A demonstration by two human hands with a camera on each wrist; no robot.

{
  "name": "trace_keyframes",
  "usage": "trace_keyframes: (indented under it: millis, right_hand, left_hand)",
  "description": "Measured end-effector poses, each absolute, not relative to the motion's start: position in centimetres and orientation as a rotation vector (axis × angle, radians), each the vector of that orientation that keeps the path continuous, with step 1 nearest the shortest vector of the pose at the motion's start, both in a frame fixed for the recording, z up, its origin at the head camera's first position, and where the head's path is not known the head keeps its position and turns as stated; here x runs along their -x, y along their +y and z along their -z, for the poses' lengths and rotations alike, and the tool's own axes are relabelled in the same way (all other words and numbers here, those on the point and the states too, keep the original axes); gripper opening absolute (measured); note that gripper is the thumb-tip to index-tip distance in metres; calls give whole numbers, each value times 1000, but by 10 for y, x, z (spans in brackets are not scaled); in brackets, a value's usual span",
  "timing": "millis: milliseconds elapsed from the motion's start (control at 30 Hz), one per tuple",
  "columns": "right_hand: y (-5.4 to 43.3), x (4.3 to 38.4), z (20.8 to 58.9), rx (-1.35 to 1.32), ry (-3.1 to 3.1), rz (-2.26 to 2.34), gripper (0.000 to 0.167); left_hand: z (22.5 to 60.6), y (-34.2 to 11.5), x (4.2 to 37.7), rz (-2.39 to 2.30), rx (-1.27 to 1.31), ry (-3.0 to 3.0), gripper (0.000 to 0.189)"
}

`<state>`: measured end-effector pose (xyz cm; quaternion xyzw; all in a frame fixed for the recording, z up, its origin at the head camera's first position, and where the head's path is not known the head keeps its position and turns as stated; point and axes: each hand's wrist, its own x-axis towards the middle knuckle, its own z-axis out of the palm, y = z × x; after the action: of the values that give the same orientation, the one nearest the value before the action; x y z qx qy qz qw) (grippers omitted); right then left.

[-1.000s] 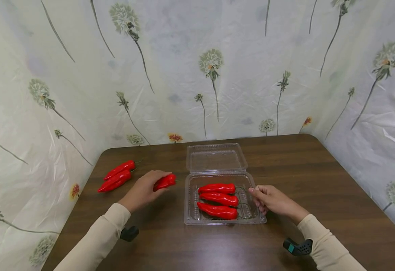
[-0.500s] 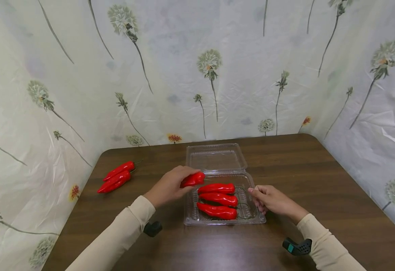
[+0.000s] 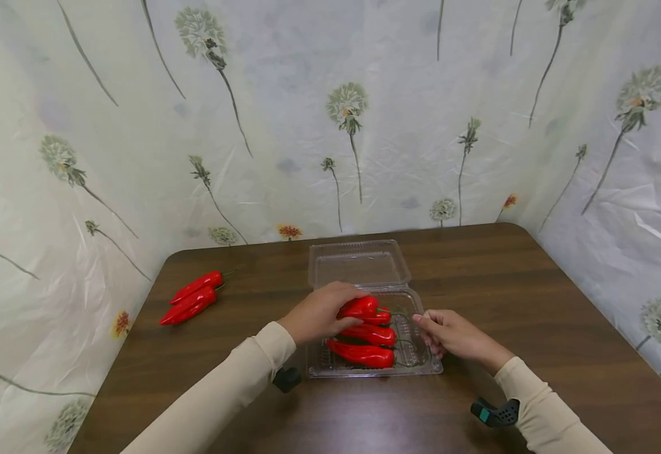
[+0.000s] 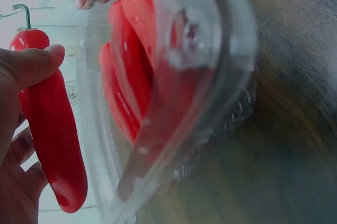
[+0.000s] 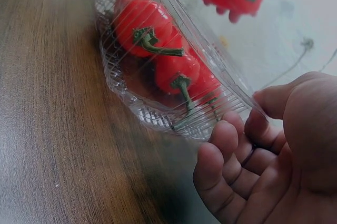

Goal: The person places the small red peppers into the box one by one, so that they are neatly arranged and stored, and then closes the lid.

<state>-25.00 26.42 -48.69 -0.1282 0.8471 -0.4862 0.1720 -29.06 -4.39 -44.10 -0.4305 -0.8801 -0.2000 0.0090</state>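
My left hand (image 3: 321,312) grips a red chili pepper (image 4: 55,134) between thumb and fingers, held above the far side of an open clear plastic clamshell box (image 3: 319,369). Its green stem points right in the head view. Inside the box three red peppers (image 3: 361,354) lie side by side, stems to the right; the held one partly covers the farthest. With thumb and curled fingers, my right hand (image 3: 449,337) pinches the box's right rim. In the right wrist view the peppers (image 5: 142,27) show through the ribbed wall, and the held pepper hangs above the rim.
Two more red peppers (image 3: 191,306) lie together at the left of the brown wooden table (image 3: 477,265). The box's clear lid (image 3: 358,263) lies folded back behind it. A flower-patterned sheet (image 3: 285,126) hangs along the table's back and sides.
My left hand has carried the pepper rightward from the table left of the box to above the peppers in it. The right hand has kept its pinch on the rim.
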Motion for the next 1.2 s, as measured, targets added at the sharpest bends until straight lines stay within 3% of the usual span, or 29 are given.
trace_keyframes:
  millis: [567,1200]
  right_hand:
    - [264,248,485,392,2413,1364,46]
    - [265,247,485,395,2408,1378,44]
  left_hand:
    - [452,-6,300,408,1277,-2874,55]
    - [450,-1,301,329,1251,-2899,54]
